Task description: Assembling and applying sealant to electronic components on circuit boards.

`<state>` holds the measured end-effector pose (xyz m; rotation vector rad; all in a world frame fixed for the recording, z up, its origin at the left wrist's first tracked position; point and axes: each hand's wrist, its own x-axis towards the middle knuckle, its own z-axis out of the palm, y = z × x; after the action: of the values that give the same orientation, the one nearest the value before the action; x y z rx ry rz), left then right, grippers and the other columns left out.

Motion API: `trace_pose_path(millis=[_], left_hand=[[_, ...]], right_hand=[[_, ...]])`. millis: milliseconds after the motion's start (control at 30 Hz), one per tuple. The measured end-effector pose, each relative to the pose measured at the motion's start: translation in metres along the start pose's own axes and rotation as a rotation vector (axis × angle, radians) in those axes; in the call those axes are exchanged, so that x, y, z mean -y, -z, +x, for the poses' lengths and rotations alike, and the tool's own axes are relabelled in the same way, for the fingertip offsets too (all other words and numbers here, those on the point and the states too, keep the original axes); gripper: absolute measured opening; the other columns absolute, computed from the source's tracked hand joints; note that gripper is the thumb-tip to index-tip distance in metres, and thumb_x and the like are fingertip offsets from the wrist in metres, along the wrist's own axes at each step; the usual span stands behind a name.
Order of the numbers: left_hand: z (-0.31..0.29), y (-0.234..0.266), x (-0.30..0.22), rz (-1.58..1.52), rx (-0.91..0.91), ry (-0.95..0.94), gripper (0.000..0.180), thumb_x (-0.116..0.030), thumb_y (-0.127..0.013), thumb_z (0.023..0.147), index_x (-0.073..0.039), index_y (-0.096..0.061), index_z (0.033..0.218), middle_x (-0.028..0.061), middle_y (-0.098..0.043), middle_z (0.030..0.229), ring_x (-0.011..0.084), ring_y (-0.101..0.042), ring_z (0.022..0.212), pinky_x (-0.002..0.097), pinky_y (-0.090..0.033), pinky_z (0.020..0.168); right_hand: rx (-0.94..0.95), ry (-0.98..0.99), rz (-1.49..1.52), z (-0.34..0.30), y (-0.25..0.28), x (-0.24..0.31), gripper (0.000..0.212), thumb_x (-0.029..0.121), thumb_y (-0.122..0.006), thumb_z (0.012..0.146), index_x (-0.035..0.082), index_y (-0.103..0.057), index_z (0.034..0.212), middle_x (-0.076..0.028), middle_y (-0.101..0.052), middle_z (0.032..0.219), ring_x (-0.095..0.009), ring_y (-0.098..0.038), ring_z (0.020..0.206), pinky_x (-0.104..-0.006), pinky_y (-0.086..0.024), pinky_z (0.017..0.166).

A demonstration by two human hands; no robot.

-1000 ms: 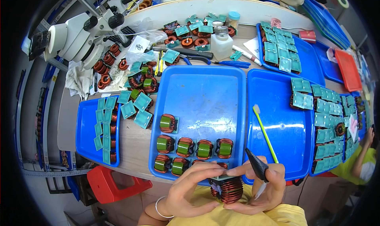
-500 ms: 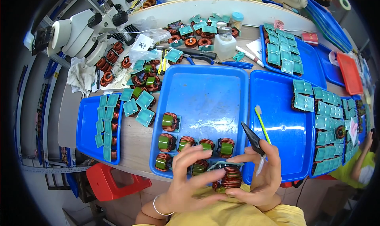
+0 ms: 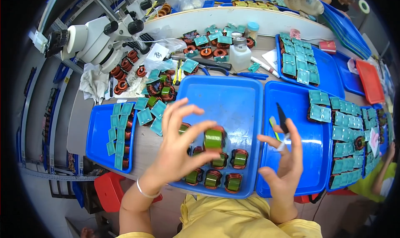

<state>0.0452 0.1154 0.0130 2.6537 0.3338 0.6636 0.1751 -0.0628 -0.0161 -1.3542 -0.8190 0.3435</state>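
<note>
My left hand reaches over the middle blue tray, thumb and forefinger around a copper-wound toroidal coil with green tape, held above the tray floor. Several similar taped coils stand in rows beneath and beside it, some hidden behind the hand. Over the right-hand blue tray is my right hand, thumb and forefinger spread apart. A black pointed tool, perhaps tweezers, is tucked between its fingers. Something whitish wraps one finger. A green brush lies partly hidden behind that hand.
Green-plated coils fill the left tray and the far right trays. Behind the middle tray lie pliers, a clear bottle and loose coils. A microscope stands at back left; red stools are below. Other people work at the edges.
The coil has gone from between both hands, near my body, to my left hand farther out over the tray. My right hand has let go and moved right, keeping the black tool.
</note>
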Motion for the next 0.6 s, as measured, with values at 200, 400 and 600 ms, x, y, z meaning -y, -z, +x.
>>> trace_pose_path(millis=[200,400,600], left_hand=[[0.001,-0.037,0.048,0.124,0.050,0.097,0.052,-0.023,-0.082,0.054,-0.012,-0.063,0.101,0.0078,-0.042,0.117,0.0342,-0.031,0.120,0.0459,-0.027,0.100],[-0.011,-0.043,0.054,0.115,0.165,0.156,0.049,-0.025,-0.080,0.056,-0.016,-0.064,0.101,0.0067,-0.041,0.120,0.0344,-0.028,0.123,0.0466,-0.024,0.102],[-0.018,-0.027,0.054,0.168,0.228,0.137,0.053,-0.024,-0.080,0.058,-0.014,-0.060,0.106,0.0089,-0.041,0.121,0.0345,-0.030,0.122,0.0457,-0.025,0.102]], right_hand=[[-0.105,-0.017,0.018,-0.004,0.008,0.000,0.077,0.010,-0.065,0.069,-0.008,-0.027,0.134,-0.019,-0.045,0.120,-0.029,-0.060,0.096,-0.0306,-0.045,0.082],[-0.101,-0.050,0.023,-0.005,0.009,-0.005,0.074,0.007,-0.062,0.070,-0.007,-0.028,0.134,-0.019,-0.045,0.119,-0.028,-0.060,0.094,-0.0286,-0.046,0.079],[-0.087,-0.157,0.080,-0.005,0.006,-0.005,0.076,0.001,-0.064,0.068,-0.006,-0.027,0.134,-0.023,-0.046,0.120,-0.025,-0.059,0.098,-0.0331,-0.037,0.093]])
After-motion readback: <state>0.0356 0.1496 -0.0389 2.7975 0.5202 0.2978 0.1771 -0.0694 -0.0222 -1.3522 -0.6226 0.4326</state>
